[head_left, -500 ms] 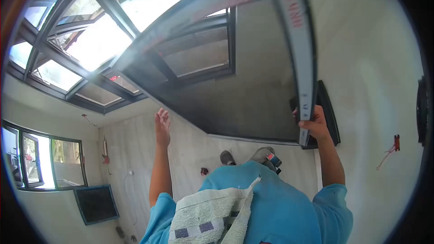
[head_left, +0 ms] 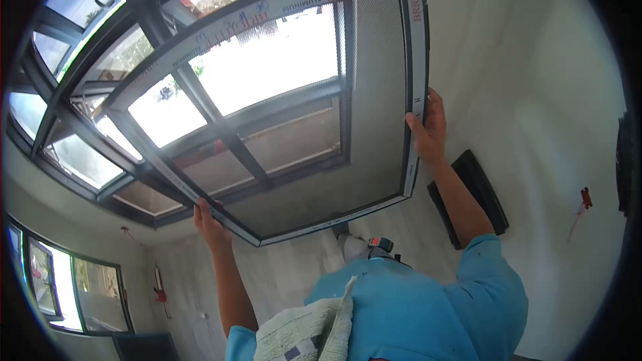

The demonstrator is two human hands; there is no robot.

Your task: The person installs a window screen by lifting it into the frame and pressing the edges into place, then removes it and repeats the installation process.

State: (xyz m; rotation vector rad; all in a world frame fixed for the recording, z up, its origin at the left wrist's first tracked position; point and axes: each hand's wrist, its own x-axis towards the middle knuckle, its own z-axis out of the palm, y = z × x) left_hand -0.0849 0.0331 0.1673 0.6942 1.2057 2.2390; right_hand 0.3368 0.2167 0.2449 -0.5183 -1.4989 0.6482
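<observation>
Far left, low: small window [head_left: 70, 287] with pane swung open, dark panel [head_left: 144, 346] below. Above, large dark-framed window [head_left: 148, 23], bright outdoors behind. Next, red wall fitting [head_left: 160, 293] low on pale wall. Then left hand [head_left: 212, 228], closed around lower left rim of mesh screen [head_left: 301, 190]. Screen held up at center, slanted, overlapping large window; dark frame, pale tape along rim, red lettering "BRIGHTER", also "ALUMINUM". Below screen: striped-patch towel [head_left: 301, 331] against blue shirt [head_left: 435, 307], gray shoe [head_left: 353, 249], red-and-dark item [head_left: 381, 244] just beside shoe, exact type unclear. Right hand [head_left: 429, 127] clamped on right side of screen, thumb on near face, fingers around outer edge. Behind right forearm, black panel [head_left: 478, 190]. Farther right, red wall piece [head_left: 586, 198] with thin wire dangling; dark object [head_left: 623, 164] at edge, too cut off to tell.
</observation>
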